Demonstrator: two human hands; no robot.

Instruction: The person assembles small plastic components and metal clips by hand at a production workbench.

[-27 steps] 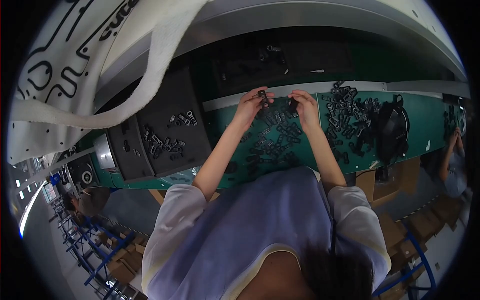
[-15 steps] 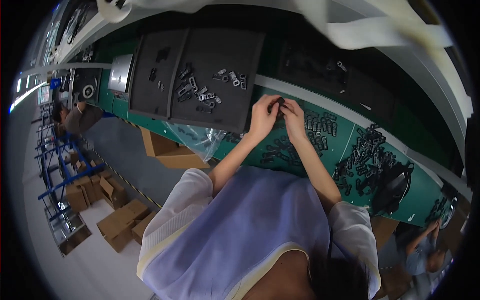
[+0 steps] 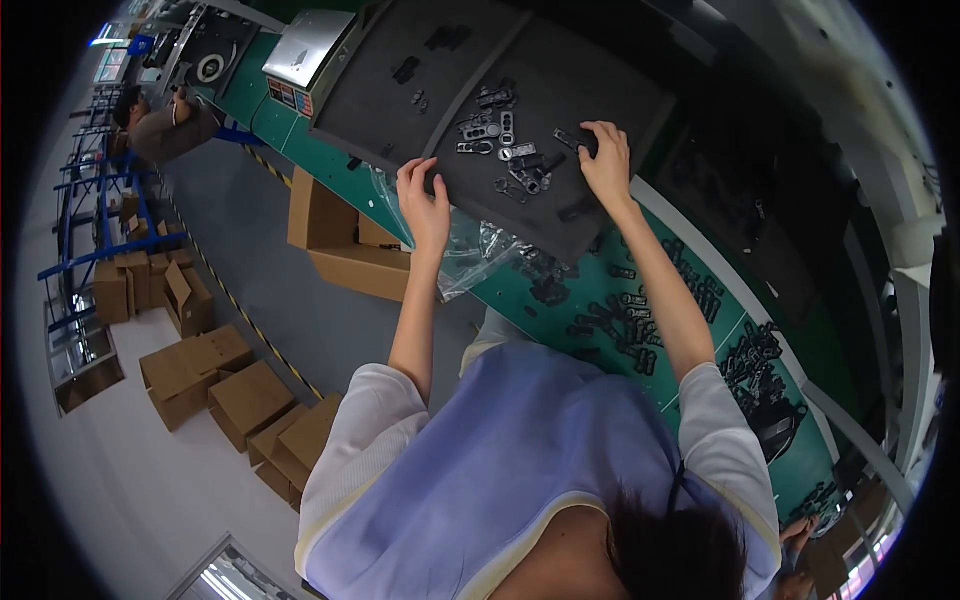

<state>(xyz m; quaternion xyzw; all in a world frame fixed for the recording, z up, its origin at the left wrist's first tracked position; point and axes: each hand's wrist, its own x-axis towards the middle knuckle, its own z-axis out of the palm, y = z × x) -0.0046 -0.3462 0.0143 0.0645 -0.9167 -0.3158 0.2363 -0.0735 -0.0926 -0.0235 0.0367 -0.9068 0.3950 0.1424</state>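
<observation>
My right hand (image 3: 608, 172) is over the dark tray (image 3: 395, 115), its thumb and fingertips closed around one end of a small black elongated part (image 3: 568, 138). Just left of it, several similar black parts with shiny, ring-shaped ends (image 3: 507, 127) lie loose in a cluster. My left hand (image 3: 425, 208) is at the tray's near edge, thumb and fingers apart, with nothing visible in it. Below that hand, a clear plastic bag (image 3: 465, 265) lies on the green bench's edge, with some parts showing at it.
More black parts (image 3: 640, 315) spread across the green bench (image 3: 520, 300) to the right. A metal scale-like box (image 3: 308, 48) stands behind the tray. An open cardboard box (image 3: 350, 255) sits below the bench's left edge. Another person (image 3: 165, 125) is at the far left.
My hands, together over the bench before, are now apart: the left by the tray's near edge, the right over the tray at a black part. The view has swung left.
</observation>
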